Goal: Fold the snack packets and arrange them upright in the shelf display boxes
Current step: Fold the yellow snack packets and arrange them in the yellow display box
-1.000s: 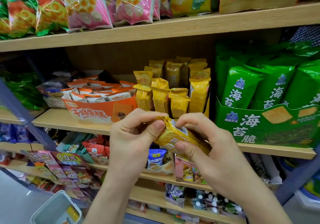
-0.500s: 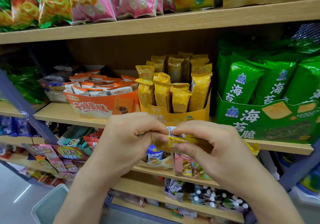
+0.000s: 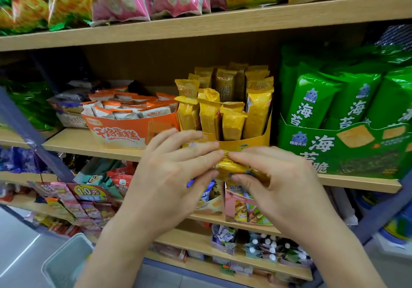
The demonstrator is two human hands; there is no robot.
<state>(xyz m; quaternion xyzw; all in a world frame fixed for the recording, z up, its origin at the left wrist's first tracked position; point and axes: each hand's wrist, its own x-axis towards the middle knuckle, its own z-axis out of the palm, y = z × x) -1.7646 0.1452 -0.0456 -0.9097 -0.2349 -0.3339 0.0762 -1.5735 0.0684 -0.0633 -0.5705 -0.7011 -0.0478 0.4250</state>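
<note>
A small yellow snack packet (image 3: 227, 165) is pinched between both my hands just below the front lip of the yellow display box (image 3: 247, 141) on the middle shelf. My left hand (image 3: 169, 176) grips its left end with fingers and thumb. My right hand (image 3: 274, 180) grips its right end, and most of the packet is hidden under the fingers. Several yellow packets (image 3: 231, 118) stand upright inside the box.
An orange display box (image 3: 120, 131) of white-and-orange packets stands left of the yellow box, and a green seaweed-snack box (image 3: 347, 149) stands to its right. Wooden shelves (image 3: 89, 145) run above and below. A pale plastic basket (image 3: 64, 263) sits low at the left.
Both hands have moved up toward the yellow box with the packet, which is now pressed flatter and more covered by the fingers.
</note>
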